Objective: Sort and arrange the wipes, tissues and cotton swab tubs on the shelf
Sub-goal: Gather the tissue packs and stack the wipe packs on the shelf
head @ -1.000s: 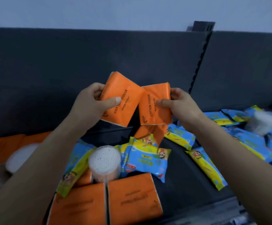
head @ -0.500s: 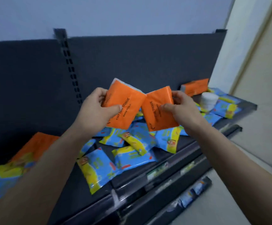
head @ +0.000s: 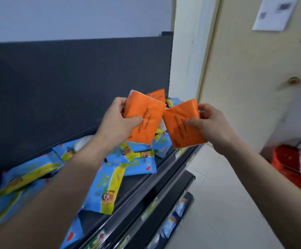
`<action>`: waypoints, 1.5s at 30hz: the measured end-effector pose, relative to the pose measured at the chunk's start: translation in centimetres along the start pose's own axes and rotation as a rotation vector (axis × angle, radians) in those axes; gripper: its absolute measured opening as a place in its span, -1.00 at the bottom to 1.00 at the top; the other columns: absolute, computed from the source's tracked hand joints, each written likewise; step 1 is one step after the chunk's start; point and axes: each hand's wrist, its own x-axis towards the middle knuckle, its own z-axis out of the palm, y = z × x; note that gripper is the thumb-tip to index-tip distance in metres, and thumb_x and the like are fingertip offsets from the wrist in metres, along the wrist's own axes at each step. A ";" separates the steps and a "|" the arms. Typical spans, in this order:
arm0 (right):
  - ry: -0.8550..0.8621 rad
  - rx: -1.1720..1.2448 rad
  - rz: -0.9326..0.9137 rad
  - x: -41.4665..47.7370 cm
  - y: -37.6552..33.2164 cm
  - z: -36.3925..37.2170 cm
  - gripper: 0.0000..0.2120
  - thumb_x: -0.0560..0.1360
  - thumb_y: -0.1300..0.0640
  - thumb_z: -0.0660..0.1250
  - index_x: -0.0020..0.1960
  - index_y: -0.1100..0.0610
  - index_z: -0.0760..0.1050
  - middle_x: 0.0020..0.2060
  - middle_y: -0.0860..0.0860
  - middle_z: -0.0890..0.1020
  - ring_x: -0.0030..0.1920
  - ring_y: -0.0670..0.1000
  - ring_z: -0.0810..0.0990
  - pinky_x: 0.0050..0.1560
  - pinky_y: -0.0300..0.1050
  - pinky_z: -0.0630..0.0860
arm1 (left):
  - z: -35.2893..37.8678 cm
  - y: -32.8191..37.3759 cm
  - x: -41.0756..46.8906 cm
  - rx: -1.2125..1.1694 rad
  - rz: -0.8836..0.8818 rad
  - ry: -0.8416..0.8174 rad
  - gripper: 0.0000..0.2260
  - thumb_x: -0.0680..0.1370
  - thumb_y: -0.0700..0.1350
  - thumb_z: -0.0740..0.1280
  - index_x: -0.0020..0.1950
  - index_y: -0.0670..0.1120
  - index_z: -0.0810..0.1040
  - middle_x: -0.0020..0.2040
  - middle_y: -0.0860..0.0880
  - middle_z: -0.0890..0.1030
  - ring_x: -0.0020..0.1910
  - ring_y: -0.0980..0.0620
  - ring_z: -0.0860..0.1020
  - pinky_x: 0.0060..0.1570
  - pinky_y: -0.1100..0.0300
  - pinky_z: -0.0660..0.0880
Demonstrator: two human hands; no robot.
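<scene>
Blue-and-yellow wipes packs point(head: 108, 187) lie scattered on the dark shelf point(head: 133, 182) beneath the outstretched left forearm. Above the shelf's right end, the left hand point(head: 118, 121) grips the left tissue pack point(head: 146, 119), which is orange, with the thumb pressed across its front and the fingers curled round its far edge. Its near corner seems to meet the tilted right tissue pack point(head: 182, 126), which the right hand point(head: 211, 123) clamps, thumb on the printed face and fingers curled behind the right edge.
</scene>
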 end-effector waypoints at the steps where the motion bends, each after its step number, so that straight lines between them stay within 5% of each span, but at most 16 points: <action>1: 0.010 -0.009 -0.003 1.3 0.2 -0.5 -0.59 0.42 0.26 0.41 0.23 0.06 0.44 -0.01 0.03 0.60 -0.14 0.00 0.61 -0.23 -0.17 0.49 | 0.8 -0.2 1.3 -0.006 0.006 -0.002 -0.57 0.26 -0.09 0.37 0.10 0.06 0.38 0.02 0.01 0.60 -0.01 -0.01 0.61 0.03 -0.11 0.56; 8: 0.014 -0.065 -0.076 12.6 -0.3 -0.9 -0.62 0.44 0.26 0.40 0.21 0.09 0.44 -0.01 0.08 0.60 -0.20 -0.01 0.58 -0.27 -0.17 0.48 | 2.8 -1.5 11.1 -0.026 0.090 0.112 -0.35 0.41 -0.35 0.32 0.25 0.25 0.17 -0.17 0.07 0.44 -0.27 0.04 0.49 -0.24 0.07 0.51; 11: 0.005 -0.064 -0.112 17.0 -0.4 -0.8 -0.63 0.44 0.27 0.40 0.20 0.07 0.44 0.00 0.10 0.59 -0.16 0.02 0.58 -0.21 -0.15 0.51 | 3.5 -1.9 14.6 -0.033 0.099 0.124 -0.34 0.42 -0.38 0.28 0.29 0.26 0.22 -0.18 0.07 0.44 -0.36 0.15 0.46 -0.30 0.11 0.53; 16: -0.061 -0.071 -0.116 23.3 0.4 -0.5 -0.60 0.44 0.27 0.40 0.24 0.10 0.44 0.00 0.08 0.59 -0.17 -0.01 0.58 -0.22 -0.17 0.50 | 4.8 -3.1 19.5 -0.038 0.034 0.157 -0.50 0.42 -0.36 0.32 0.16 0.16 0.34 -0.07 0.06 0.47 -0.15 0.09 0.51 -0.15 0.01 0.59; 20: -0.166 -0.086 -0.145 28.4 1.4 0.7 -0.59 0.43 0.26 0.41 0.25 0.10 0.44 -0.02 0.06 0.58 -0.19 -0.06 0.54 -0.24 -0.23 0.44 | 5.9 -4.6 22.3 0.011 -0.035 0.262 -0.56 0.39 -0.33 0.39 0.09 0.06 0.32 -0.09 0.04 0.45 -0.20 0.12 0.48 -0.27 0.21 0.47; 25: -0.347 -0.098 -0.199 34.6 3.0 1.7 -0.62 0.42 0.28 0.41 0.20 0.10 0.45 -0.06 0.00 0.57 -0.18 -0.10 0.55 -0.25 -0.31 0.43 | 7.6 -6.5 24.9 0.031 -0.139 0.393 -0.69 0.25 0.00 0.49 -0.17 0.02 0.39 -0.16 0.01 0.52 -0.18 0.06 0.50 -0.17 0.09 0.47; 28: -0.451 -0.164 -0.231 38.3 4.2 1.7 -0.61 0.39 0.21 0.45 0.19 0.07 0.47 -0.01 -0.02 0.60 -0.08 -0.04 0.59 -0.10 -0.18 0.54 | 9.1 -7.3 26.1 0.125 -0.188 0.471 -0.71 0.32 -0.02 0.52 -0.22 -0.04 0.42 -0.17 -0.04 0.53 -0.19 0.05 0.49 -0.22 0.18 0.41; 32: -0.557 -0.268 -0.245 41.6 5.2 1.4 -0.59 0.38 0.12 0.46 0.20 0.03 0.46 0.04 -0.01 0.60 -0.01 0.04 0.60 0.06 -0.02 0.54 | 11.2 -7.6 26.7 0.161 -0.260 0.516 -0.78 0.44 -0.13 0.44 -0.05 0.00 0.41 -0.03 -0.01 0.52 -0.06 0.07 0.49 -0.18 0.23 0.42; 38: -0.675 -0.368 -0.325 43.3 6.1 2.2 -0.58 0.41 0.13 0.43 0.24 0.09 0.45 0.01 0.00 0.57 -0.04 0.01 0.54 -0.07 -0.12 0.45 | 12.1 -7.9 25.4 0.312 -0.374 0.408 -0.38 0.46 -0.26 0.35 0.41 0.16 0.21 0.03 -0.09 0.46 -0.09 -0.01 0.50 -0.08 0.10 0.50; 45: -0.608 -0.481 -0.488 42.9 6.0 3.4 -0.57 0.40 0.18 0.38 0.26 0.10 0.43 0.05 0.05 0.52 -0.09 0.01 0.51 -0.35 -0.33 0.33 | 11.5 -9.2 24.8 0.318 -0.347 0.351 -0.43 0.46 -0.34 0.24 0.28 0.25 0.32 -0.14 -0.01 0.47 -0.26 0.06 0.45 -0.29 0.18 0.42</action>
